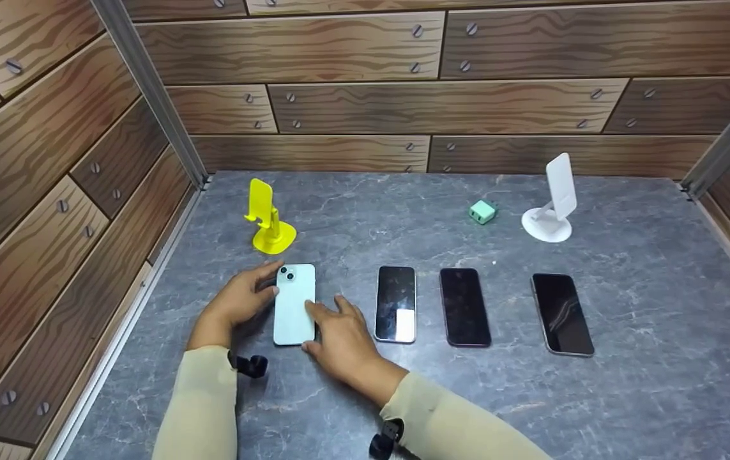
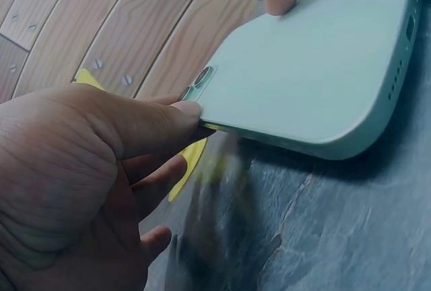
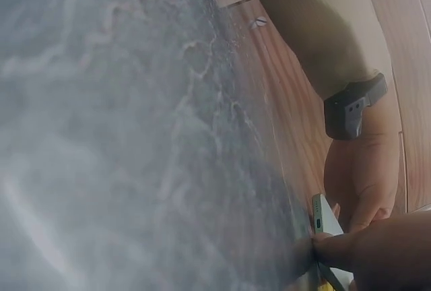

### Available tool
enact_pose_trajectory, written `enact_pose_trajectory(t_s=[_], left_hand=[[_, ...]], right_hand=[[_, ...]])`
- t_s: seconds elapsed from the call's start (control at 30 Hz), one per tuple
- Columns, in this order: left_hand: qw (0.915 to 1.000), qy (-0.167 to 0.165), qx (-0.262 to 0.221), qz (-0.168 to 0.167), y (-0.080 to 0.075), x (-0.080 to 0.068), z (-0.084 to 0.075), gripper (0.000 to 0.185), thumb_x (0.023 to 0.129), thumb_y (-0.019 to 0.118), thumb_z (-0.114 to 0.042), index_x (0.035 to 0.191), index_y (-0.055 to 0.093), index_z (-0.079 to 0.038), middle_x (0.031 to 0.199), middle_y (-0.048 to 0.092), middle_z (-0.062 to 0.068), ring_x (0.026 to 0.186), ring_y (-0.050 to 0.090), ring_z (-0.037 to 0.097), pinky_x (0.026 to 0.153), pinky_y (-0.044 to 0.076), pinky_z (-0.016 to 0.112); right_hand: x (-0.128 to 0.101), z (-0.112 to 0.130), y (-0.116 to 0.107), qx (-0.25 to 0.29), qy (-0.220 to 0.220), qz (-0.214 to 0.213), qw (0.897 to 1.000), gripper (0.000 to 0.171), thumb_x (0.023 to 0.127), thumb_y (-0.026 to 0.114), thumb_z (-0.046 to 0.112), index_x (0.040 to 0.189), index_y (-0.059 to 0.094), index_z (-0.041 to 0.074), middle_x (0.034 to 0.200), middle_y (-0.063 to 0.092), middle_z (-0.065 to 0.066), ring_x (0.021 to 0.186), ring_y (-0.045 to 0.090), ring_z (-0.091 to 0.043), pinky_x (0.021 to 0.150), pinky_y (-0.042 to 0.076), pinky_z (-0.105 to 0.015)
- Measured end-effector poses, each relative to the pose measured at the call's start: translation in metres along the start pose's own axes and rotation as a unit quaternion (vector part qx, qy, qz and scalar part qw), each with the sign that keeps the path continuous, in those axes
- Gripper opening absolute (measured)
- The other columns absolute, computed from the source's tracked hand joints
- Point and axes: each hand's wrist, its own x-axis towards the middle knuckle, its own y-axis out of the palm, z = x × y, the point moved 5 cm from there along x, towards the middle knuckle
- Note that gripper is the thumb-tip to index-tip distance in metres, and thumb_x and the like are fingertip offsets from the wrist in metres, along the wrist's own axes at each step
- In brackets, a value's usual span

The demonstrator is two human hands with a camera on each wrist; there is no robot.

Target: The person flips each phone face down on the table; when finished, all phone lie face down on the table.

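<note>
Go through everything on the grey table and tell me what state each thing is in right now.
Mint green phone: face down, gripped at its edges by left hand and right hand.
Three black-screened phones: flat, face up, screens dark.
Yellow phone stand: upright, empty.
White phone stand: upright, empty.
Small green charger: unplugged.

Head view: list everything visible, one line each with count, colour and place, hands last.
Mint phone: 1, pale green, back up, far left of the phone row, one end lifted off the table in the left wrist view.
Dark phones: 3, black screens up, in a row to its right.
Yellow stand: 1, behind the mint phone.
White stand: 1, back right.
Charger plug: 1, mint green, left of the white stand.
Table: 1, grey marble.
Walls: wood-plank print, three sides.
Left hand: pinches the mint phone's camera end.
Right hand: holds its right edge.
</note>
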Motion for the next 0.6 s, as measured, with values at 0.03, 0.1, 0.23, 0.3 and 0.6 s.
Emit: enact_pose_trajectory(t_s=[0.03,0.1,0.23,0.3,0.6], left_hand=[[1.0,-0.002,0.001,0.0,0.0,0.0,0.001,0.058,0.111,0.059,-0.008,0.167,0.045,-0.01,0.172,0.039,0.024,0.162,0.035,0.045,0.132,0.028,0.062],[1.0,-0.007,0.005,-0.001,0.001,0.001,0.003,0.058,0.111,0.059,-0.009,0.167,0.045,-0.011,0.173,0.038,0.024,0.162,0.034,0.046,0.132,0.028,0.063],[0.9998,-0.019,0.008,-0.004,0.001,0.002,0.006,0.057,0.111,0.059,-0.011,0.167,0.045,-0.013,0.175,0.034,0.025,0.163,0.031,0.046,0.132,0.027,0.064],[0.9997,-0.025,0.004,-0.007,0.002,0.002,0.007,0.057,0.112,0.059,-0.012,0.168,0.045,-0.014,0.176,0.031,0.024,0.163,0.031,0.046,0.132,0.027,0.064],[0.9987,-0.041,-0.018,-0.023,0.007,0.002,0.015,0.056,0.112,0.061,-0.014,0.166,0.049,-0.017,0.175,0.036,0.021,0.163,0.033,0.044,0.132,0.027,0.062]], right_hand=[[0.0,0.0,0.0,-0.002,0.0,0.0,1.0,0.07,0.091,0.09,0.034,0.153,0.064,0.011,0.147,0.072,-0.008,0.148,0.055,-0.047,0.124,0.043,-0.057],[0.0,0.0,0.001,-0.006,-0.001,0.0,1.0,0.07,0.091,0.09,0.035,0.152,0.065,0.012,0.146,0.072,-0.008,0.148,0.055,-0.047,0.124,0.043,-0.057],[0.001,0.001,0.001,-0.013,-0.005,0.001,1.0,0.069,0.092,0.089,0.037,0.152,0.065,0.013,0.145,0.073,-0.009,0.148,0.055,-0.046,0.124,0.042,-0.056],[0.002,0.001,0.001,-0.015,-0.007,0.0,1.0,0.069,0.092,0.089,0.038,0.152,0.065,0.013,0.145,0.073,-0.01,0.147,0.055,-0.046,0.124,0.043,-0.056],[0.001,-0.002,0.002,-0.018,-0.006,0.01,1.0,0.067,0.094,0.085,0.042,0.153,0.065,0.015,0.147,0.071,-0.011,0.15,0.053,-0.046,0.125,0.042,-0.058]])
